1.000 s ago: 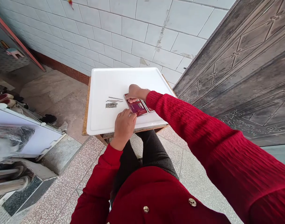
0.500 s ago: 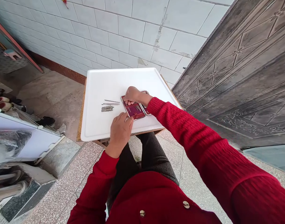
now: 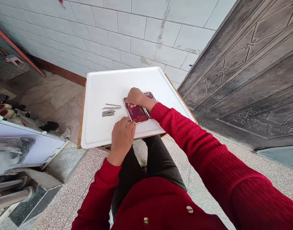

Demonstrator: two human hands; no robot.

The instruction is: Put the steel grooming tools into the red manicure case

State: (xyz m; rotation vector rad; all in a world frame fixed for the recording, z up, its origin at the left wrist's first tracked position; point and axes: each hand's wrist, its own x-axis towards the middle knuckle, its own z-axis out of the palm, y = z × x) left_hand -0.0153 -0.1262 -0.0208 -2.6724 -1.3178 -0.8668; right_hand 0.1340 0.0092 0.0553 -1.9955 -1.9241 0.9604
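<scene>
An opened manicure case (image 3: 138, 115) with a dark red lining lies on the white board, small metal tools held in its row of loops. My left hand (image 3: 123, 132) grips its near left corner, thumb against the edge. Over the case's far left part, my right hand (image 3: 135, 96) is closed in a pinch; whatever its fingertips hold is hidden beneath the hand. The case's other half (image 3: 150, 95) is partly covered by my right wrist. To the left lie a nail clipper (image 3: 108, 113) and several thin metal tools (image 3: 112, 108).
The white board (image 3: 96, 86) rests on a wooden table (image 3: 81, 127). A tiled wall (image 3: 129, 24) stands behind it, and a dark patterned metal door (image 3: 235, 73) is at the right. Shoes on a rack (image 3: 7, 110) are at the left.
The view has shifted slightly. Both hands stay at the case, with my right hand still pinched over the same part. The loose tools have not moved on the board.
</scene>
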